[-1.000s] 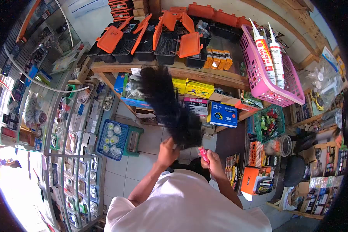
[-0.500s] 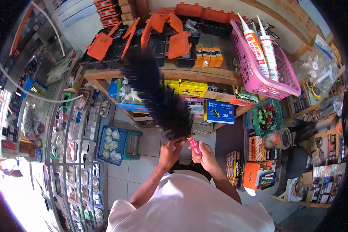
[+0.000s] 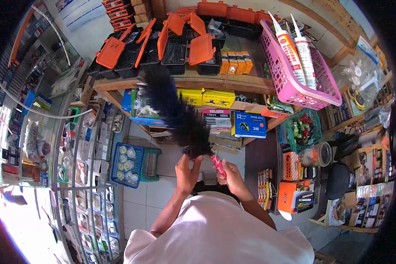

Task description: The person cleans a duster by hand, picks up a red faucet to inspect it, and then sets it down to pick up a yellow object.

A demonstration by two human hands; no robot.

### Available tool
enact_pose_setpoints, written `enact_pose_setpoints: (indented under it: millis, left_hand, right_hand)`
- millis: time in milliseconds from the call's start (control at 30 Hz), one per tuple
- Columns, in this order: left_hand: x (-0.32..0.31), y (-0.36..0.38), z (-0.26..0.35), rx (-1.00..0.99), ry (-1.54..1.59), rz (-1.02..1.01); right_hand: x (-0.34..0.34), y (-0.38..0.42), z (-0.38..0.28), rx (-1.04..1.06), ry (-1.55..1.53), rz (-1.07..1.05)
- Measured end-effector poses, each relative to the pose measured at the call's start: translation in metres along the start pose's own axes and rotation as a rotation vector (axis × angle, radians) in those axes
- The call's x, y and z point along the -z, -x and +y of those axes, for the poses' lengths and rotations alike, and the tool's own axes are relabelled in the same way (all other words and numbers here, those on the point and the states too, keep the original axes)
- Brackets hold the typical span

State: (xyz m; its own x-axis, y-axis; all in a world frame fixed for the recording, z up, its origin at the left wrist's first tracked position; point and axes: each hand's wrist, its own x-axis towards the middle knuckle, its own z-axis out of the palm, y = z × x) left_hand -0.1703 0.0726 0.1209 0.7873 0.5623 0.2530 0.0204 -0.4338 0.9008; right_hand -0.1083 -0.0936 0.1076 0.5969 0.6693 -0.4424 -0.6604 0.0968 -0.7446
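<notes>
A feather duster [image 3: 178, 112] with dark, bushy feathers slants up and to the left in front of the shelf. My right hand [image 3: 233, 177] is closed around its pink handle [image 3: 217, 163]. At the lower end of the feathers is my left hand [image 3: 188, 174], its thumb and fingers raised and apart. The fingertips meet the feather edge, and whether they press into it is hard to see. Behind the duster's tip, black bins [image 3: 174, 61] with orange lids hold small dark hardware on the wooden shelf [image 3: 233, 82].
A pink basket [image 3: 303, 94] with two silicone sealant tubes [image 3: 290, 53] stands at the shelf's right. Below are a blue box [image 3: 249, 126] and yellow boxes [image 3: 218, 98]. A blue crate [image 3: 126, 163] sits on a green stool [image 3: 152, 165]. Glass display shelving [image 3: 86, 187] lines the left.
The duster has shifted slightly left and down, and its handle end has dropped. My left hand has moved a little left, with its fingers more upright. My right hand still grips the handle.
</notes>
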Motion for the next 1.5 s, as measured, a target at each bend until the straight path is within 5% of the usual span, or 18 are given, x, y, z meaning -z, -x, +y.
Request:
enact_pose_setpoints:
  millis: [233, 333, 400, 733, 1133, 1400, 1500]
  left_hand:
    - [-0.01, 0.001, 0.002, -0.115, 0.004, 0.034]
    - [-0.005, -0.007, 0.005, 0.027, 0.056, 0.058]
    - [-0.002, -0.011, 0.013, 0.052, 0.083, 0.062]
    - [0.005, -0.018, 0.014, 0.137, 0.191, 0.091]
    - [0.02, -0.045, 0.009, 0.084, 0.08, 0.258]
    - [0.074, -0.094, -0.001, -0.067, 0.041, 0.575]
    - [0.082, -0.096, 0.011, -0.109, -0.033, 0.536]
  right_hand:
    - [-0.003, -0.005, 0.012, 0.068, 0.002, 0.086]
    - [0.001, -0.01, 0.026, 0.294, 0.175, 0.089]
    - [-0.005, -0.01, 0.026, 0.616, 0.564, 0.305]
    - [-0.008, 0.0, 0.017, 0.557, 0.67, 0.322]
    - [-0.006, 0.009, 0.012, 0.73, 0.907, 0.358]
    - [0.025, 0.028, 0.034, 0.605, 0.939, 0.288]
    - [0.041, 0.031, 0.038, 0.517, 0.919, 0.252]
